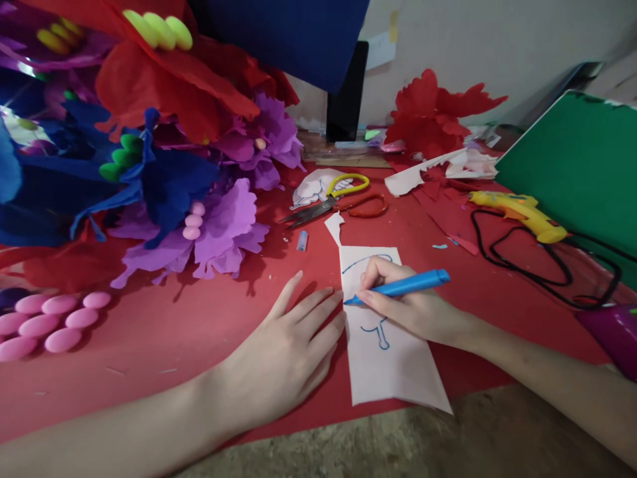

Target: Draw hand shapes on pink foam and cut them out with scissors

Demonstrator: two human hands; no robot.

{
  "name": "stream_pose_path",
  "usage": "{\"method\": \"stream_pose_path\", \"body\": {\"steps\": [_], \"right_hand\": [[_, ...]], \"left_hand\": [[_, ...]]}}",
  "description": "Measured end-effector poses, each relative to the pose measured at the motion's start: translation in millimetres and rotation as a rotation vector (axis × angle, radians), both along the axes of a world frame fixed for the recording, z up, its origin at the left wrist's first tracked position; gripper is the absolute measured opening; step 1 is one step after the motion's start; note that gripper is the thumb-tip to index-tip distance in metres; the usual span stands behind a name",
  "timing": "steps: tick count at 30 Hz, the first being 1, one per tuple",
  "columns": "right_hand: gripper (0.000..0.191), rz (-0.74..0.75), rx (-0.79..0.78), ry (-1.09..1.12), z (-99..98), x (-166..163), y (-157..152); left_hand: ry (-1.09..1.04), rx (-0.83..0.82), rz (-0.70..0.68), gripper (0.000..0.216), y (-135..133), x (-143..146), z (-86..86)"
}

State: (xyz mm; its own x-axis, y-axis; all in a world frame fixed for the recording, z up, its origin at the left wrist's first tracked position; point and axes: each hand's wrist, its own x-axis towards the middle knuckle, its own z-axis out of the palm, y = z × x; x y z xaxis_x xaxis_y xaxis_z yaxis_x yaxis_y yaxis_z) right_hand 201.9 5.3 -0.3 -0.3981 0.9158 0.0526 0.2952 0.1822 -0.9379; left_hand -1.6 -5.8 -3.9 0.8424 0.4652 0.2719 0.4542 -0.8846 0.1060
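My right hand [405,302] is closed round a blue marker [403,285], its tip touching a white piece of paper [385,368] that bears a blue drawn outline. The paper lies on a red sheet [164,345]. My left hand [286,348] lies flat and open on the red sheet, fingers spread, their tips at the paper's left edge. Part of the drawing is hidden under my right hand.
Paper flowers in red, blue and purple [164,153] fill the left. Pink oval pieces [47,322] lie at far left. Scissors with yellow and red handles [331,202], a small blue cap [301,240], a yellow glue gun [522,214] with black cord, a green sheet [582,166] and a red flower [432,113] sit behind.
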Motion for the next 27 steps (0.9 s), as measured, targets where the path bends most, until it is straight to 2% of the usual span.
{"method": "stream_pose_path", "body": {"steps": [9, 14, 18, 22, 27], "right_hand": [[0.016, -0.027, 0.022, 0.027, -2.7, 0.8, 1.1], [0.019, 0.094, -0.004, 0.070, -0.1, 3.2, 0.0], [0.018, 0.016, -0.016, 0.101, -0.1, 1.8, -0.3], [0.016, -0.041, 0.023, 0.026, 0.4, -1.1, 0.3], [0.019, 0.090, 0.015, 0.033, 1.5, 2.3, -0.1]], "left_hand": [[0.007, -0.006, 0.007, 0.028, 0.2, -0.3, 0.9], [0.000, -0.008, 0.008, 0.028, 1.6, -0.5, 0.2], [0.006, -0.010, 0.002, 0.029, 1.7, -0.3, 0.8], [0.009, -0.011, 0.010, 0.029, 0.5, 0.1, 0.8], [0.005, -0.010, 0.008, 0.029, 0.7, -0.4, 0.9]]}}
